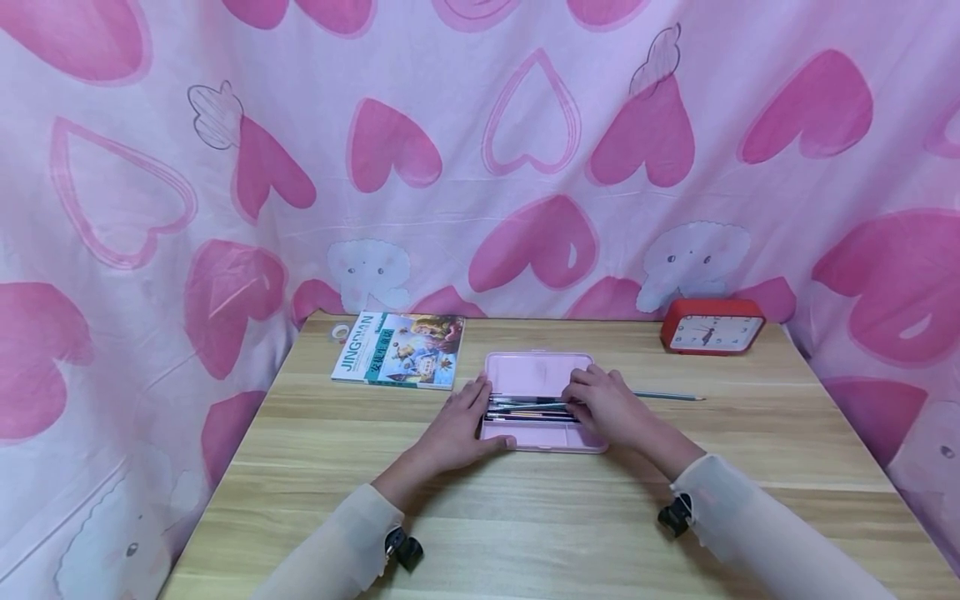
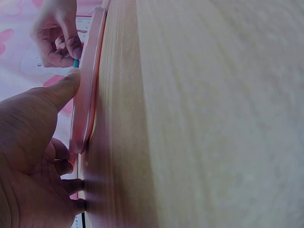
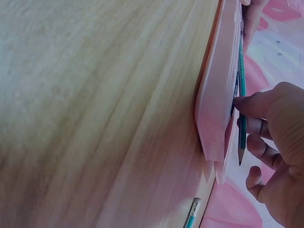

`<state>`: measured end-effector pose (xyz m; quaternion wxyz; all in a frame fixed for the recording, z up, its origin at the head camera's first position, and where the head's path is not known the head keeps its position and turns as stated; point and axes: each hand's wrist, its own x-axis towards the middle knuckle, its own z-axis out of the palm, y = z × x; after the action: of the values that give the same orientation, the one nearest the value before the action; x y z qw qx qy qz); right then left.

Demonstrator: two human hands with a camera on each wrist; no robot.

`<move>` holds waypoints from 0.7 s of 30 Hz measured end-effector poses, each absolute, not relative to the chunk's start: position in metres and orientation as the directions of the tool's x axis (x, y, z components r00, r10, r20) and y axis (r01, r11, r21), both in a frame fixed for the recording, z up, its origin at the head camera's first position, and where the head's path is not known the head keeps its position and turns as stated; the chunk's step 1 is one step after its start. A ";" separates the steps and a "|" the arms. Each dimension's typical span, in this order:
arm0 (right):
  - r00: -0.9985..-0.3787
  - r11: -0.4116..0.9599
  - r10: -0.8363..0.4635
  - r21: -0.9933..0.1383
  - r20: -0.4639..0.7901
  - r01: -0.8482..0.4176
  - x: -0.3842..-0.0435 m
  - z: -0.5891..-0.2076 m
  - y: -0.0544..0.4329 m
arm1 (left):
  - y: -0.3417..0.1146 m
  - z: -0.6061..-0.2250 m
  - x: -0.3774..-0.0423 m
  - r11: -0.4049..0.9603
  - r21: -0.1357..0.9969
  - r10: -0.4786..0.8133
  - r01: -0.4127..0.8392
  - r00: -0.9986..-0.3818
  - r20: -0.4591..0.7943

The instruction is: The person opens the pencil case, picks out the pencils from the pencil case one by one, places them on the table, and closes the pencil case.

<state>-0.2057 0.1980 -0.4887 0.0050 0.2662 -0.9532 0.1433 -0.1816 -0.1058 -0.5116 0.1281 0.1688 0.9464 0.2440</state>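
Observation:
An opened pink pencil case (image 1: 540, 373) lies on the table with several pencils (image 1: 525, 408) in its middle tray. My left hand (image 1: 459, 425) rests at the case's left end, its thumb straight along the front rim and its other fingers at the left side. Over the right end, my right hand (image 1: 609, 408) pinches a green pencil (image 3: 242, 76) between thumb and forefinger. That pencil's sharpened tip points out past the case's end in the right wrist view. Another pencil (image 1: 671, 396), blue-green with an eraser end, lies on the table right of the case.
A picture book (image 1: 408, 350) lies at the back left, beside a roll of tape (image 1: 340, 332). At the back right stands a red clock (image 1: 712, 326). Pink heart-patterned cloth (image 1: 532, 242) hangs behind the wooden table (image 1: 525, 525).

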 end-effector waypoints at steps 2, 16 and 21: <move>-0.857 0.815 -0.504 -0.271 0.104 -0.512 -0.206 -0.488 0.199 | -0.106 -0.512 -0.182 0.825 0.504 0.381 0.257 -0.911 -0.159; -0.865 0.806 -0.467 -0.314 0.184 -0.502 -0.212 -0.478 0.215 | -0.105 -0.512 -0.183 0.831 0.496 0.375 0.251 -0.911 -0.168; -0.881 0.814 -0.441 -0.336 0.173 -0.474 -0.212 -0.475 0.227 | -0.105 -0.512 -0.182 0.830 0.500 0.370 0.245 -0.914 -0.168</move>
<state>-0.2122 0.2270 -0.4745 0.0437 0.2403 -0.9514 0.1876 -0.1822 -0.1053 -0.5121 0.1301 0.1623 0.9478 0.2417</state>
